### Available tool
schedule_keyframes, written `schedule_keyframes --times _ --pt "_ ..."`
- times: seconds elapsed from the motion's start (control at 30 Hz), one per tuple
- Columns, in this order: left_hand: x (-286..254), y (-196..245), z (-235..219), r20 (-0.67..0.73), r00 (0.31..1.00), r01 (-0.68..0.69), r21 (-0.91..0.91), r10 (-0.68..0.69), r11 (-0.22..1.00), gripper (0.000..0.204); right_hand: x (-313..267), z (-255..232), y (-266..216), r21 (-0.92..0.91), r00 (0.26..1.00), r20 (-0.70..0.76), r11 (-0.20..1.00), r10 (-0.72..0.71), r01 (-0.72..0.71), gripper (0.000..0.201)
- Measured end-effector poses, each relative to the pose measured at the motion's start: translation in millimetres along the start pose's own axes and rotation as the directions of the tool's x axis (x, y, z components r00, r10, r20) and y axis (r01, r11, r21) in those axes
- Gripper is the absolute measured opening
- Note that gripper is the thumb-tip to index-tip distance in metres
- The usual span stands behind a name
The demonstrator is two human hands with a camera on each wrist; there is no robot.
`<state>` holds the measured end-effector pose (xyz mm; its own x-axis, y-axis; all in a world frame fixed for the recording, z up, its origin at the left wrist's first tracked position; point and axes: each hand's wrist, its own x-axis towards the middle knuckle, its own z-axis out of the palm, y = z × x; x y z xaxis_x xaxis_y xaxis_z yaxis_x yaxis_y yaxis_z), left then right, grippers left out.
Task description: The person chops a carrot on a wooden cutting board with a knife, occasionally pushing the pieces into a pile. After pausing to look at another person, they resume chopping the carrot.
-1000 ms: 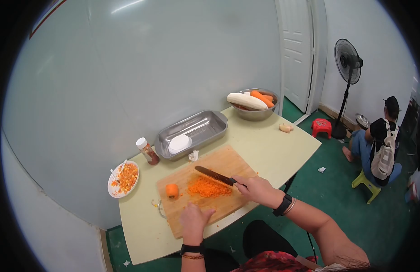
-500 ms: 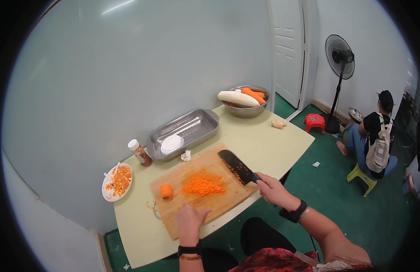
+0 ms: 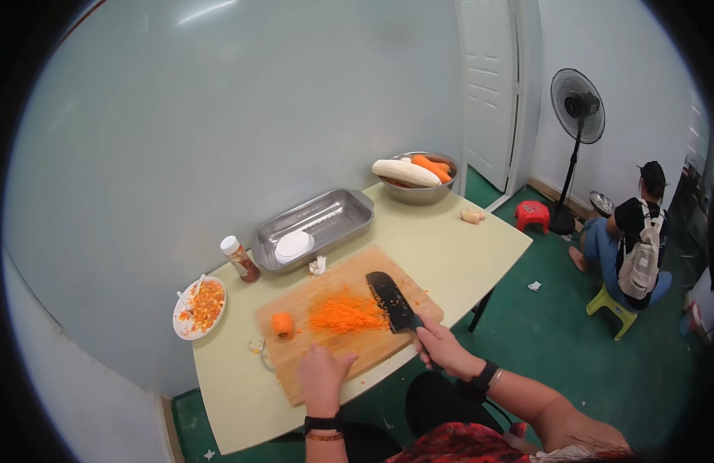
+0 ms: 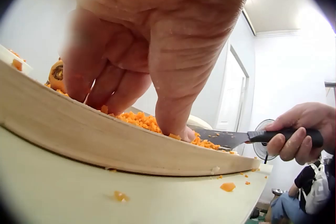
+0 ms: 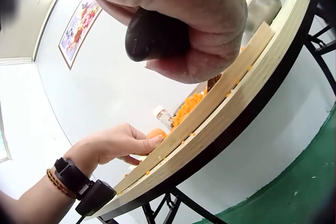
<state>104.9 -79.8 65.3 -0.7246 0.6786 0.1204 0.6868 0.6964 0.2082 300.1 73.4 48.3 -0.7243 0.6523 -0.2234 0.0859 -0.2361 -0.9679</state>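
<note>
On a wooden cutting board (image 3: 355, 272) lies a heap of finely chopped carrot (image 3: 340, 313), with an uncut carrot piece (image 3: 282, 325) to its left. My right hand (image 3: 452, 352) grips the black handle of a broad, dark-bladed kitchen knife (image 3: 388, 299). The blade lies low over the board, at the heap's right side, with orange bits on it. My left hand (image 3: 321, 380) rests on the board's near left part, below the heap. In the left wrist view its fingertips and thumb (image 4: 176, 103) press on the board, close to the chopped carrot.
Behind the board stand a metal tray (image 3: 349, 202) holding a white round item, and a white-capped jar (image 3: 239, 261). A plate (image 3: 179, 326) of diced food sits left, a metal bowl (image 3: 420, 194) of vegetables at the back right. A person (image 3: 642, 239) sits on a stool beyond the table.
The knife swung right, away from the heap, with its blade turned flatter, then came back left to the heap's right side. My left hand has stayed on the board.
</note>
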Motion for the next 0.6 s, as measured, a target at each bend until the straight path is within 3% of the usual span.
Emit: schedule_keyframes --times 0.13,0.2,0.23,0.3,0.5,0.6 --pt "0.3 0.2 1.5 -0.002 1.0 0.007 0.007 -0.007 1.0 0.068 12.0 28.1 -11.2 -0.107 0.994 0.096 0.992 -0.059 0.069 0.045" --pt "0.2 -1.9 8.5 -0.085 0.996 -0.01 -0.009 0.009 1.0 0.065 19.0 31.1 -16.1 -0.236 0.985 0.144 0.964 -0.094 0.126 0.044" --pt "0.0 -3.3 10.8 -0.125 0.992 -0.018 -0.017 0.016 1.0 0.064 26.3 30.8 -13.1 -0.312 0.958 0.155 0.908 -0.243 0.28 0.043" --pt "0.7 -4.7 10.6 -0.114 0.992 -0.054 -0.006 0.053 0.999 0.064 35.2 31.5 -12.8 -0.448 0.833 0.21 0.707 -0.512 0.547 0.043" --pt "-0.8 -7.3 13.2 -0.132 0.989 -0.076 -0.005 0.074 0.997 0.065 52.8 6.0 -37.7 -0.663 0.838 0.197 0.561 -0.508 0.496 0.037" --pt "-1.8 -6.7 13.9 -0.15 0.986 -0.067 0.0 0.067 0.998 0.063 77.3 -23.2 -48.1 -0.59 0.795 0.214 0.573 -0.568 0.569 0.036"
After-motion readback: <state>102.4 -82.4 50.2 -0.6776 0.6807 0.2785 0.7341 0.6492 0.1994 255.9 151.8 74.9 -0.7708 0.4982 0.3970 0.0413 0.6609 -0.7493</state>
